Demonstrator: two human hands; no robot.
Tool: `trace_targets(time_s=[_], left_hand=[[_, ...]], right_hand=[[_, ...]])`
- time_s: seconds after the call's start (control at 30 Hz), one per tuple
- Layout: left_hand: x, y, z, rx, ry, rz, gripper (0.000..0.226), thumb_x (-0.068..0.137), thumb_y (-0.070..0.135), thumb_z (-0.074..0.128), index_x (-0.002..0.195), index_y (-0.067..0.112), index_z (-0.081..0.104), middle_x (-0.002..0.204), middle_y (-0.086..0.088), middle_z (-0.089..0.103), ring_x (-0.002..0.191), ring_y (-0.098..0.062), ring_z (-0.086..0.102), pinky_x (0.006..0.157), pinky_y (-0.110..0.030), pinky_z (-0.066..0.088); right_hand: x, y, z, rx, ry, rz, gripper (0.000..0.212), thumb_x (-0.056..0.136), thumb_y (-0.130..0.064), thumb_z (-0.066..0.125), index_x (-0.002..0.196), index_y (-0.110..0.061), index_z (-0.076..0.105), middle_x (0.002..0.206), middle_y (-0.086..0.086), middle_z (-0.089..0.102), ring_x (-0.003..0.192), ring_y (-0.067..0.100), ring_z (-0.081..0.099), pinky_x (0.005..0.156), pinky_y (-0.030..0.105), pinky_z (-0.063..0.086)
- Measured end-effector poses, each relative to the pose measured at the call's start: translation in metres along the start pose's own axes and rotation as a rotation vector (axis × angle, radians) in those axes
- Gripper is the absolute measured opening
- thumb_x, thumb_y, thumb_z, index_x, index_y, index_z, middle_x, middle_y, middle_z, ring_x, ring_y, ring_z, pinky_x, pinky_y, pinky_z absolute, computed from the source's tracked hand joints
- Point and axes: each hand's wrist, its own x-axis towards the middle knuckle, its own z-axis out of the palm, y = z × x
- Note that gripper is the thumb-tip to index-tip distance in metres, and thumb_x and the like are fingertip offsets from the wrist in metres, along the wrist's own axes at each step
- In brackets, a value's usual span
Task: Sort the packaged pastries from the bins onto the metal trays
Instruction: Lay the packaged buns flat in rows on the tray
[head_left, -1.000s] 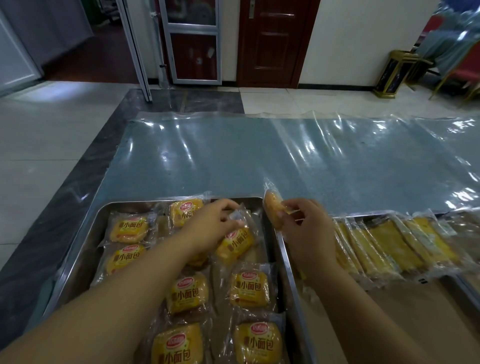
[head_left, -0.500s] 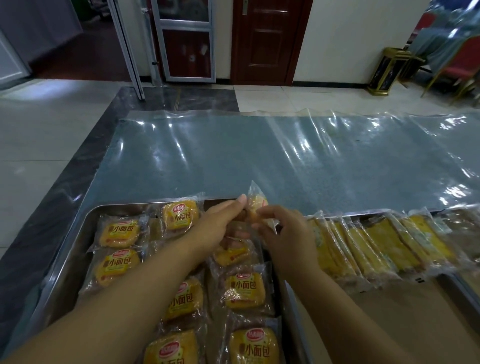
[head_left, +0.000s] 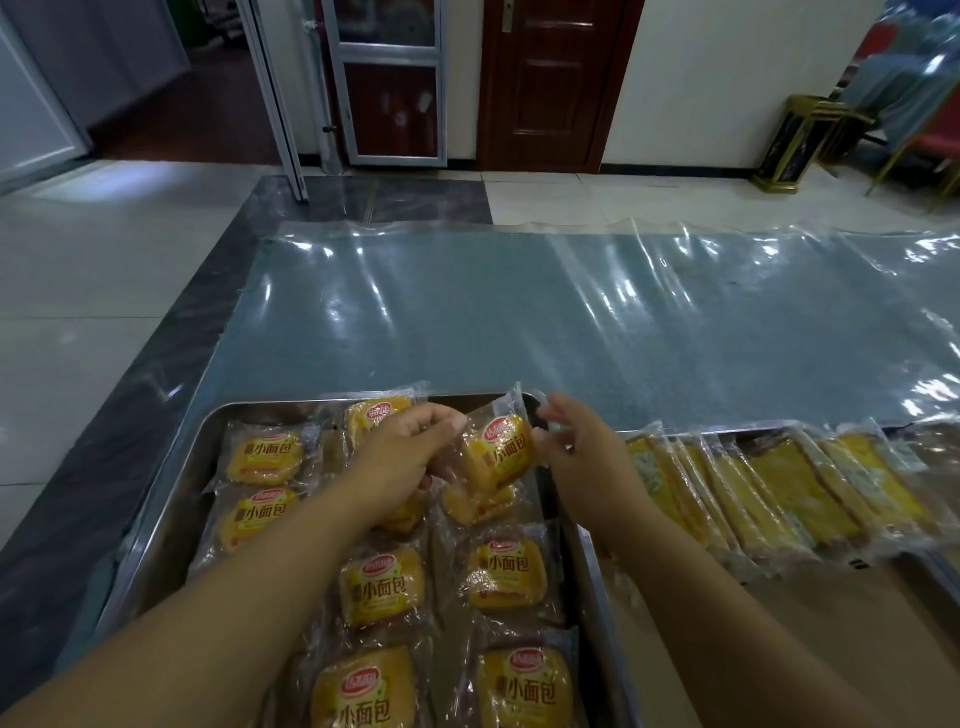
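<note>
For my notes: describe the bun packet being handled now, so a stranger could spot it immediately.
Start at the left metal tray, which holds flat-lying yellow bun packets. Near its far right corner, one packet is raised and tilted between the left hand and right hand. It alone is lifted off the tray, gripped by the left hand.

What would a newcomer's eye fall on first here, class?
The yellow bun in a clear plastic wrapper, raised over the far end of the shiny metal tray of buns, in the grip of the left hand, the right hand at its other edge. Then the row of overlapping long yellow cake packets to the right, and the glossy clear plastic sheet beyond.
</note>
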Motion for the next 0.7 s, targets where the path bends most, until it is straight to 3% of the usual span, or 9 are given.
trace_targets(time_s=[0.17,0.33,0.47,0.6,0.7], left_hand=[[0.002,-0.004,-0.002,0.077,0.143,0.08,0.02,0.093,0.034,0.049,0.099,0.026,0.066,0.067,0.008,0.066,0.048,0.0,0.056,0.046,-0.014,0.046],[-0.001,-0.012,-0.001,0.111,0.2,0.106,0.025,0.089,0.035,0.056,0.114,0.032,0.055,0.095,0.017,0.063,0.081,-0.002,0.063,0.063,-0.02,0.052],[-0.005,-0.023,-0.01,0.338,0.245,0.185,0.025,0.088,0.03,0.06,0.113,0.03,0.055,0.101,0.017,0.057,0.094,0.0,0.054,0.075,-0.017,0.044],[-0.01,-0.037,-0.023,0.623,0.262,0.264,0.025,0.088,0.032,0.059,0.112,0.027,0.058,0.109,0.011,0.055,0.103,-0.007,0.048,0.088,-0.024,0.042],[-0.012,-0.049,-0.032,0.813,0.292,0.268,0.035,0.089,0.038,0.054,0.123,0.027,0.053,0.124,0.008,0.047,0.119,-0.012,0.03,0.097,-0.026,0.028]], right_hand=[[0.007,0.002,0.002,0.006,-0.068,0.091,0.024,0.091,-0.022,0.059,0.114,-0.02,0.062,0.091,-0.013,0.062,0.086,0.007,0.061,0.076,0.028,0.055],[0.019,0.007,0.005,0.041,0.174,0.132,0.01,0.088,-0.019,0.063,0.098,-0.018,0.065,0.085,-0.01,0.062,0.079,0.006,0.058,0.061,0.019,0.044],[0.033,0.007,0.011,0.008,0.253,0.168,0.011,0.089,-0.02,0.061,0.099,-0.018,0.062,0.088,-0.007,0.062,0.081,0.01,0.058,0.065,0.023,0.044],[0.039,0.005,0.026,-0.141,0.174,0.161,0.011,0.091,-0.016,0.057,0.101,-0.012,0.059,0.088,-0.004,0.058,0.077,0.011,0.054,0.059,0.021,0.041],[0.035,0.0,0.039,-0.415,0.156,0.123,0.022,0.091,-0.013,0.054,0.112,-0.011,0.053,0.108,0.003,0.053,0.084,0.016,0.051,0.068,0.025,0.042]])
